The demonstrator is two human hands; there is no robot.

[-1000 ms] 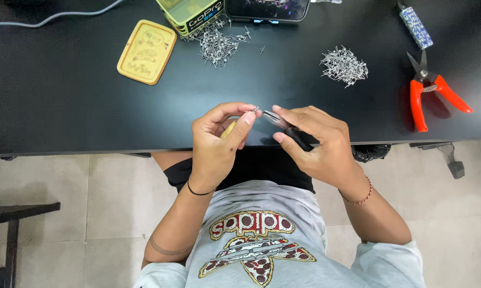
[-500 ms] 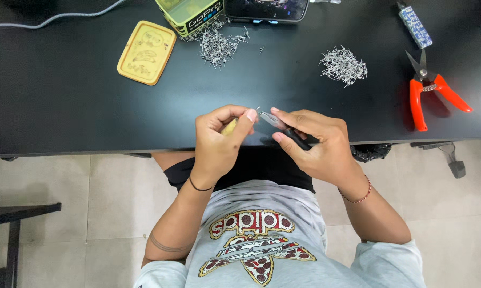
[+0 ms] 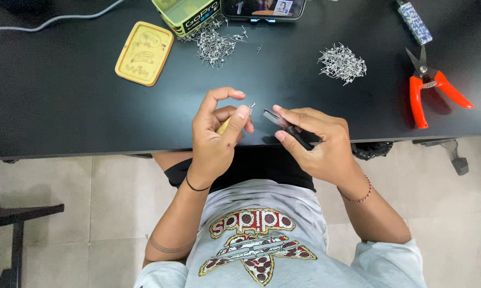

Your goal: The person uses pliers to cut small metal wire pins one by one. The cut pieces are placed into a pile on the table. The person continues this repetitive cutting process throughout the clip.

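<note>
Across the top of the view runs a broad black tabletop (image 3: 64,101), with the person seated at its near edge in a grey printed T-shirt (image 3: 262,250). On the table's far right lie orange-handled cutting pliers (image 3: 430,88), jaws pointing away, with a small blue patterned tube (image 3: 413,21) just beyond them. At the far left sits a flat yellow rounded-rectangle tin lid (image 3: 144,53), and near it the matching green-and-yellow tin box (image 3: 190,13), partly cut off by the frame. A dark phone (image 3: 263,8) lies beside the box. Two heaps of small silver metal pins rest on the table: a loose scattered heap (image 3: 214,42) touching the box, and a tighter heap (image 3: 342,63) well apart to its right.

Above the table's near edge, the left hand (image 3: 216,136) is closed on a thin yellowish stick, thumb pressed against it, index finger curled above; a tiny silver pin (image 3: 251,106) shows at the thumb tip. The right hand (image 3: 318,141) grips a slim black tool with a flat grey tip (image 3: 280,121), aimed at the pin, close but apart from it.
</note>
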